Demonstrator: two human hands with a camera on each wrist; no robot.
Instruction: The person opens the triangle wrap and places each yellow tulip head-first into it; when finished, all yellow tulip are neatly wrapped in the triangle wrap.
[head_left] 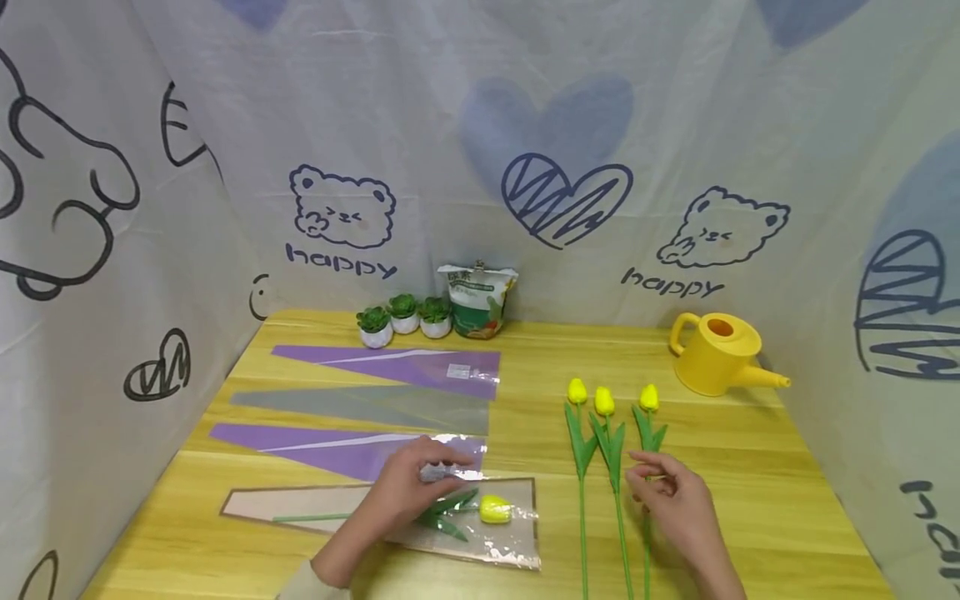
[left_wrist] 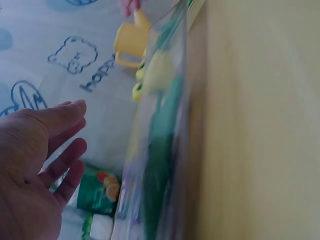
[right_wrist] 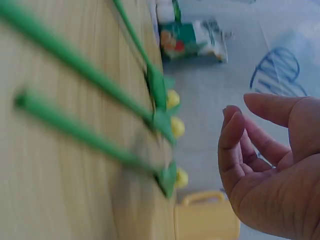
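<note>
sleeving 1 tulip (head_left: 491, 508) done, inside the clear sleeve (head_left: 390, 521) under the slack, empty left hand (head_left: 408, 492); 3 tulips (head_left: 603, 417) left, just beyond the loose, empty right hand (head_left: 671, 496).

- Table (head_left: 750, 467): wood-grain top, yellowish, smooth, low sheen.
- Clear flower sleeve (head_left: 390, 521): thin glossy plastic film, crinkled glare at its open end.
- Purple sleeves (head_left: 405, 365): same film, tinted, shiny.
- Tulips (head_left: 603, 404): artificial, matt yellow heads, smooth green plastic-looking stems.
- Watering can (head_left: 720, 354): yellow plastic, smooth, slight gloss.
- Backdrop (head_left: 480, 125): printed cloth, matt, softly creased.
- Soil bag (head_left: 476, 300): glossy printed plastic.
</note>
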